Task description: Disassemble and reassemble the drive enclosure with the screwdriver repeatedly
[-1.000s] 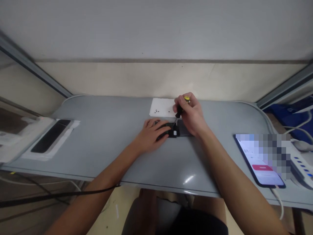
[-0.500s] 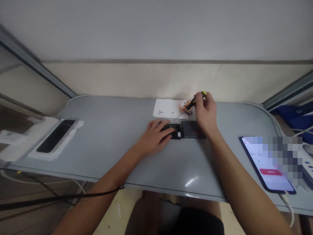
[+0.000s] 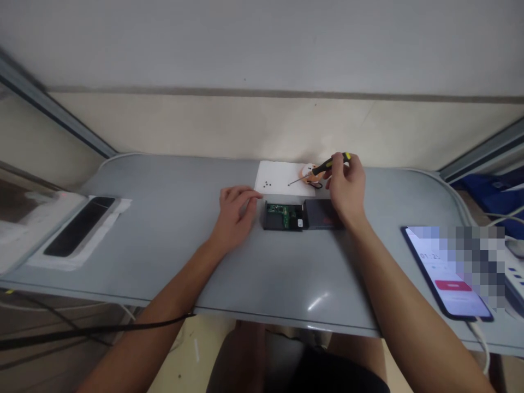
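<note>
My right hand (image 3: pixel 347 183) grips a screwdriver (image 3: pixel 325 166) with a black and yellow handle. Its thin shaft slants down to the left, and the tip is at a small dark screw (image 3: pixel 289 185) on a white sheet (image 3: pixel 278 170). My left hand (image 3: pixel 237 215) rests on the table, fingers stretched toward the sheet's lower left corner, holding nothing. Between the hands lies an open black case with a green circuit board (image 3: pixel 284 216). A dark box (image 3: pixel 321 214) adjoins it on the right, partly hidden by my right wrist. Several screws (image 3: pixel 267 184) lie on the sheet's left part.
A round orange and white object (image 3: pixel 310 172) sits at the sheet's right end. A lit phone (image 3: pixel 442 284) with a cable lies at the right, beside a white power strip (image 3: pixel 518 273). A dark phone-like slab (image 3: pixel 79 226) lies at the left. A wall stands behind the grey table (image 3: pixel 172 218).
My left hand has moved left off the black case, uncovering the circuit board. The screwdriver tip has shifted up and left to the lone screw on the sheet.
</note>
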The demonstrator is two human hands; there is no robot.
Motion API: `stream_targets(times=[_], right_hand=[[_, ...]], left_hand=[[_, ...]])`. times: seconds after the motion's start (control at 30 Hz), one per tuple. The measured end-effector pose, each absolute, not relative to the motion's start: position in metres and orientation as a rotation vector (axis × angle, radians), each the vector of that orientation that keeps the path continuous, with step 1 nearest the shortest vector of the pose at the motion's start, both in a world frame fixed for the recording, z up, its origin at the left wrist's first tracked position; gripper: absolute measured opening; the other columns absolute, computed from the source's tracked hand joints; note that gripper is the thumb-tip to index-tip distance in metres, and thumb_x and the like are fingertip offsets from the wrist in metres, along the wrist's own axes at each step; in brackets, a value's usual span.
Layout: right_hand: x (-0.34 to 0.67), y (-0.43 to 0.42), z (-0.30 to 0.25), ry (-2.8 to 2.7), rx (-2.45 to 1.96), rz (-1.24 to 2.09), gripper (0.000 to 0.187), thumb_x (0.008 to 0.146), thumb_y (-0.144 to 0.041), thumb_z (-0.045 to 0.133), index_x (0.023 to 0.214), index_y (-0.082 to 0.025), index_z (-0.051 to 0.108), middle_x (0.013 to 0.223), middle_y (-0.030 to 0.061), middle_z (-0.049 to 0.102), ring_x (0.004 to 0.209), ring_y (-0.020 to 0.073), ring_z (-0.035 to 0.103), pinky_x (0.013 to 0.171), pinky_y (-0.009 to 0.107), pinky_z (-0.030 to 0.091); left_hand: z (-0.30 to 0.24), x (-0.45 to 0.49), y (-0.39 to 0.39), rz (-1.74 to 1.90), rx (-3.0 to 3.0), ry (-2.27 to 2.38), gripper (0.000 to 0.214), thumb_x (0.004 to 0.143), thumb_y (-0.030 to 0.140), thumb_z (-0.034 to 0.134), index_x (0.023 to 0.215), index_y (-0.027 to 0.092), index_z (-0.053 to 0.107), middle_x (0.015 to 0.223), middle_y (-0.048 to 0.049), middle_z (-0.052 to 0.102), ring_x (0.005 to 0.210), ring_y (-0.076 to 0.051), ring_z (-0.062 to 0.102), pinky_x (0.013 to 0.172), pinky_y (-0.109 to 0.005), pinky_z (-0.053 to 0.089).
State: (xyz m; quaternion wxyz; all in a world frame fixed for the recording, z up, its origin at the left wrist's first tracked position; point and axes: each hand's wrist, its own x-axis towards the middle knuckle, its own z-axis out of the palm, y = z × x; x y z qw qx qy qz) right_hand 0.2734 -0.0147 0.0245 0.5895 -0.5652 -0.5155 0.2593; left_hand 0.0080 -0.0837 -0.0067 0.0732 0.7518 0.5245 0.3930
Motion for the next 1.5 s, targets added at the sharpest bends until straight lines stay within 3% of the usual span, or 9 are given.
stream_targets(times=[0.2, 0.47, 0.73, 0.9, 1.13, 1.5], right_hand=[[0.274, -0.015, 0.024, -1.215, -1.339, 0.585, 0.043, 0.102, -0.066, 0.052, 0.094, -0.025, 0.057, 0.072, 0.0004, 0.067, 0.061, 0.0153, 0.063, 0.061, 0.032, 0.045], [0.272, -0.017, 0.025, -1.205, -1.311, 0.606, 0.041, 0.103, -0.065, 0.052, 0.093, -0.025, 0.056, 0.076, 0.0008, 0.069, 0.061, 0.0145, 0.061, 0.061, 0.032, 0.046], [0.252, -0.029, 0.038, -1.161, -1.092, 1.001, 0.045, 0.098, -0.068, 0.061, 0.090, -0.024, 0.064, 0.064, -0.0022, 0.062, 0.054, 0.0115, 0.054, 0.054, 0.027, 0.046], [0.243, -0.034, 0.038, -1.206, -1.032, 1.097, 0.045, 0.099, -0.066, 0.061, 0.092, -0.022, 0.066, 0.064, -0.0028, 0.060, 0.055, 0.0102, 0.054, 0.053, 0.024, 0.045], [0.244, -0.032, 0.035, -1.217, -1.057, 1.081, 0.046, 0.098, -0.068, 0.060, 0.092, -0.022, 0.064, 0.066, -0.0025, 0.060, 0.056, 0.0107, 0.054, 0.053, 0.025, 0.047], [0.245, -0.031, 0.037, -1.197, -1.030, 1.072, 0.046, 0.099, -0.067, 0.060, 0.091, -0.022, 0.064, 0.065, -0.0022, 0.060, 0.056, 0.0108, 0.054, 0.053, 0.025, 0.046]], left_hand=[[-0.006, 0.006, -0.083, 1.255, 2.316, 1.573, 0.019, 0.105, 0.021, 0.059, 0.105, 0.027, 0.078, 0.106, -0.0044, 0.075, 0.110, -0.026, 0.053, 0.104, -0.046, 0.046], [-0.010, 0.004, -0.081, 1.244, 2.266, 1.646, 0.018, 0.102, 0.020, 0.064, 0.103, 0.029, 0.079, 0.105, -0.0045, 0.075, 0.111, -0.027, 0.055, 0.105, -0.048, 0.047], [-0.010, 0.006, -0.084, 1.258, 2.267, 1.630, 0.019, 0.100, 0.027, 0.071, 0.118, 0.027, 0.078, 0.109, -0.0044, 0.076, 0.114, -0.027, 0.055, 0.107, -0.048, 0.047], [-0.008, 0.008, -0.086, 1.242, 2.304, 1.582, 0.013, 0.098, 0.033, 0.075, 0.110, 0.030, 0.080, 0.109, -0.0044, 0.075, 0.115, -0.028, 0.054, 0.109, -0.050, 0.046], [-0.008, 0.008, -0.086, 1.200, 2.271, 1.622, 0.006, 0.098, 0.032, 0.076, 0.099, 0.031, 0.081, 0.106, -0.0035, 0.075, 0.114, -0.028, 0.053, 0.109, -0.052, 0.045], [-0.004, 0.008, -0.085, 1.241, 2.324, 1.605, 0.010, 0.101, 0.034, 0.072, 0.101, 0.029, 0.081, 0.101, -0.0033, 0.075, 0.111, -0.026, 0.054, 0.105, -0.048, 0.048]])
